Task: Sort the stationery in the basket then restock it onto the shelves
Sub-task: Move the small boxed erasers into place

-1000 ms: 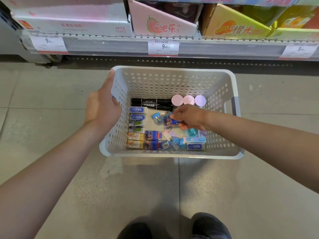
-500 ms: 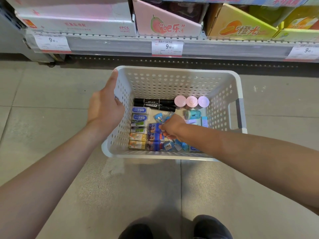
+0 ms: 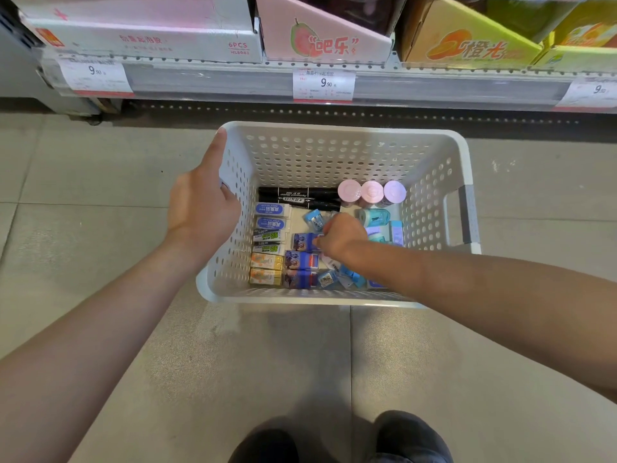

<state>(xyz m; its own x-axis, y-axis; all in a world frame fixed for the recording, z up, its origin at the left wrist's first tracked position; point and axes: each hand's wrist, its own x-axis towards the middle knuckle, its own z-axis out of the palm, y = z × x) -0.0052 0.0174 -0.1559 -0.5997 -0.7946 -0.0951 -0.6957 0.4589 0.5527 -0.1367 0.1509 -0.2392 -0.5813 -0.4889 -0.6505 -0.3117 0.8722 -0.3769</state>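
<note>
I see the shelves (image 3: 334,83) at the top of the view, loaded with cartons and price tags, none of the basket's goods on them as far as I can tell, so I judge restocking has not started. The white basket (image 3: 350,155) hangs over the floor in front of them, my left hand (image 3: 200,212) gripping its left rim, thumb along the top edge and fingers curled over the wall. Inside, sorting looks well along: a neat column of erasers (image 3: 268,243) on the left, black markers (image 3: 297,197) at the back, three round pastel caps (image 3: 370,192) beside them. A loose jumble near the front right is still unsorted. My right hand (image 3: 342,237) is down in the middle, fingers curled, and it seems to pinch a small blue packet (image 3: 305,241) at its right edge, directly above two matching packets.
</note>
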